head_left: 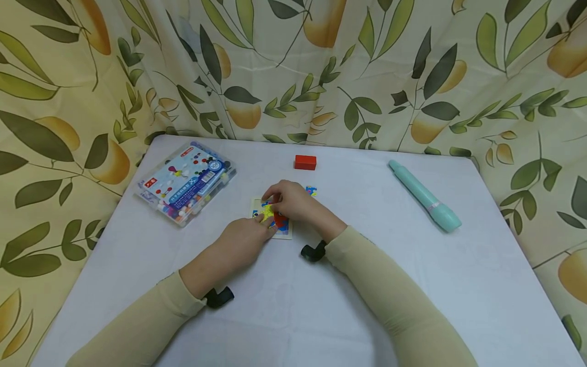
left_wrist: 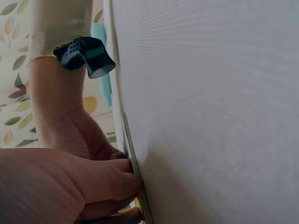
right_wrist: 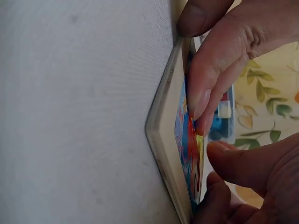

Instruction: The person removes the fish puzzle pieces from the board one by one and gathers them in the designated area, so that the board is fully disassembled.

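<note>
A small jigsaw board point(head_left: 285, 235) with a pale rim and a blue, red and yellow picture lies flat mid-table. My left hand point(head_left: 243, 235) rests on its near left part; in the right wrist view straight fingers point(right_wrist: 205, 88) press the picture while the thumb touches the rim. My right hand point(head_left: 293, 200) is over the far right part, its bent fingers point(right_wrist: 214, 200) at the board's edge and its thumb raised off the picture. Whether it pinches a piece is hidden. Just beyond it lies a loose blue jigsaw piece point(head_left: 311, 191).
A red block point(head_left: 305, 162) stands behind the board. To the left is a clear plastic case point(head_left: 185, 181) of coloured beads. A mint-green tube-shaped object point(head_left: 424, 196) lies to the right. The white-covered table point(head_left: 293, 316) meets a patterned curtain point(head_left: 293, 71) at the back.
</note>
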### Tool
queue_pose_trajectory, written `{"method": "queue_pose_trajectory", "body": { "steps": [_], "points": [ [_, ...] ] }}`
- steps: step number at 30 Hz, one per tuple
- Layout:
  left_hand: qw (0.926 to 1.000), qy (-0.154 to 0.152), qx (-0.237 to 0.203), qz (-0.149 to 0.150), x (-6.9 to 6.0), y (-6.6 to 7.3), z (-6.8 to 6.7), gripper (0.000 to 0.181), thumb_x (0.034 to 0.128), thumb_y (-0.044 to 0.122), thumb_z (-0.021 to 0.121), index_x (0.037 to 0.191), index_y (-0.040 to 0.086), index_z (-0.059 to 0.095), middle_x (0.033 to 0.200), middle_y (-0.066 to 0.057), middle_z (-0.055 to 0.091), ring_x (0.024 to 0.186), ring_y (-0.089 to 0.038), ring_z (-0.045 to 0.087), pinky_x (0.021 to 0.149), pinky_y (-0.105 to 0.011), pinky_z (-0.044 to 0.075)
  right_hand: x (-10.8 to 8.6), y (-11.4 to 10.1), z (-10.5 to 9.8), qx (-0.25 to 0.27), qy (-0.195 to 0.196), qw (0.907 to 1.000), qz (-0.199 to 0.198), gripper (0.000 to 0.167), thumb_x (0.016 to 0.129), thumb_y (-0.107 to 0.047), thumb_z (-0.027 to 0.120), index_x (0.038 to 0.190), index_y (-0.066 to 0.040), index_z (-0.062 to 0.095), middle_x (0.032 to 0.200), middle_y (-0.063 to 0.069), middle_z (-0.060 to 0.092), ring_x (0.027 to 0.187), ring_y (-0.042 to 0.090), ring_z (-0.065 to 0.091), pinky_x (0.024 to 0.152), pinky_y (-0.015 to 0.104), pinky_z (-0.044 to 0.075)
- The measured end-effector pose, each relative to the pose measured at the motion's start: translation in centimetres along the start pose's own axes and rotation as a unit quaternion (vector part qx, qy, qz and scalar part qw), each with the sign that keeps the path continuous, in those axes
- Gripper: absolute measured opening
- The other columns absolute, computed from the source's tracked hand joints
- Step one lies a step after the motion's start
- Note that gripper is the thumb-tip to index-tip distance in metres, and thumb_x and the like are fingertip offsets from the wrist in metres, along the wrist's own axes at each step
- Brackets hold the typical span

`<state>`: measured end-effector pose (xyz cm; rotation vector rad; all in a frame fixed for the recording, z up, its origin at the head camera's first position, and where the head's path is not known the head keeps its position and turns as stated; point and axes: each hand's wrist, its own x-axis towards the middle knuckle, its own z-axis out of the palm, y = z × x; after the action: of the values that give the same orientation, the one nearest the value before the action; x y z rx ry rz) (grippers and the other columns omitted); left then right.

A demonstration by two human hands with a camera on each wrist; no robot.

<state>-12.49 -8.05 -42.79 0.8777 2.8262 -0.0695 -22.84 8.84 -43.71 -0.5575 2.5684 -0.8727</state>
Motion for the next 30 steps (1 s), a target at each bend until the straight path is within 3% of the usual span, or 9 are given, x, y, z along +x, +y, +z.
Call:
{"method": "queue_pose_trajectory", "body": {
  "steps": [8, 23, 30],
  "points": [
    [1.0, 0.006, -0.007, 0.002, -0.04, -0.04, 0.06, 0.04, 0.1078, 0.016, 0.065, 0.147, 0.021, 0.069, 0.158, -0.005, 0.061, 0.144, -0.029, 0.062, 0.095, -0.048, 0.066, -0.01, -0.18, 0.09, -0.037, -0.022, 0.999, -0.005, 0.028, 0.096, -0.012, 0.079, 0.124, -0.02, 0.08, 0.112, 0.005, 0.069, 0.106, 0.021, 0.063, 0.095, 0.039, 0.057],
    [0.9997, 0.0, -0.022, 0.007, 0.08, -0.17, -0.06, 0.041, 0.1065, 0.014, 0.066, 0.147, 0.018, 0.069, 0.158, -0.006, 0.062, 0.143, -0.031, 0.063, 0.091, -0.05, 0.066, -0.37, -0.09, -0.13, -0.027, -0.02, 0.9992, -0.022, 0.031, 0.095, -0.004, 0.075, 0.122, -0.021, 0.078, 0.123, 0.009, 0.064, 0.111, 0.024, 0.062, 0.094, 0.038, 0.058],
    [0.9998, -0.004, -0.02, 0.002, 0.13, -0.13, 0.02, 0.041, 0.1061, 0.015, 0.067, 0.146, 0.019, 0.069, 0.157, -0.007, 0.063, 0.142, -0.032, 0.064, 0.091, -0.05, 0.066, -0.41, -0.03, 0.12, 0.001, -0.013, 0.9999, -0.001, 0.035, 0.1, 0.0, 0.066, 0.125, -0.022, 0.076, 0.125, 0.007, 0.068, 0.113, 0.025, 0.062, 0.098, 0.041, 0.058]
  ]
}}
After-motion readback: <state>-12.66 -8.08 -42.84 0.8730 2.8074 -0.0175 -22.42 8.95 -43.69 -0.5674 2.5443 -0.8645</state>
